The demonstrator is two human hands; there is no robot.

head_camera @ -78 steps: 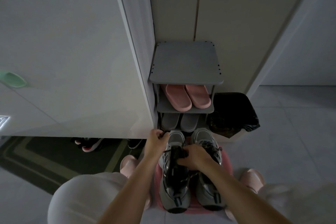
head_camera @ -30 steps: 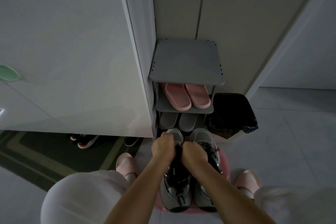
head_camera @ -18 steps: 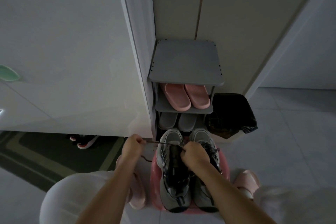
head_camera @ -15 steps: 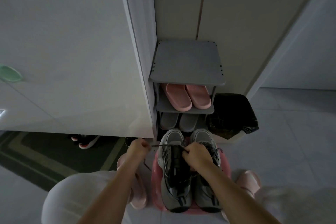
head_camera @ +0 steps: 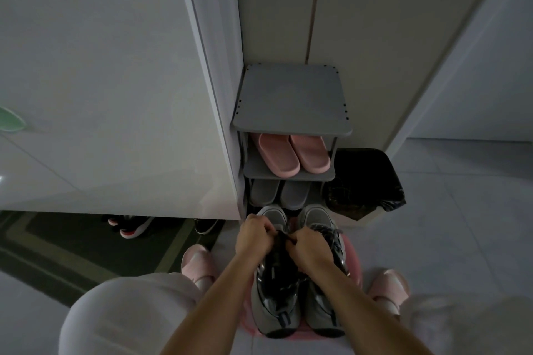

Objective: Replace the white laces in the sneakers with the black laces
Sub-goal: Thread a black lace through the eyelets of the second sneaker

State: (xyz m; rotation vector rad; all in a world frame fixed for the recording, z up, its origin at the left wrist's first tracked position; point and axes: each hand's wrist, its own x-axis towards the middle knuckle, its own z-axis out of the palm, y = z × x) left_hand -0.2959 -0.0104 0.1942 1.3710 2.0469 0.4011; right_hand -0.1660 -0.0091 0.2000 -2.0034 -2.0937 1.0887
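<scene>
Two grey and black sneakers stand side by side on a pink stool (head_camera: 353,262), toes pointing away from me. My left hand (head_camera: 253,235) and my right hand (head_camera: 308,248) meet over the front of the left sneaker (head_camera: 275,297). Both pinch a black lace (head_camera: 284,236) between their fingertips at the eyelets. The right sneaker (head_camera: 323,222) shows dark lacing beside my right hand. My hands hide the left sneaker's eyelets. No white lace shows in this dim light.
A grey shoe rack (head_camera: 291,101) stands just beyond the stool, holding pink slippers (head_camera: 294,155) and grey slippers (head_camera: 279,196). A bin with a black bag (head_camera: 363,181) sits to its right. White cabinet wall at left, dark mat (head_camera: 72,245) and other shoes (head_camera: 129,225) under it.
My left hand had pulled the black lace out to the left. It has come back to the sneaker and now meets my right hand over the eyelets.
</scene>
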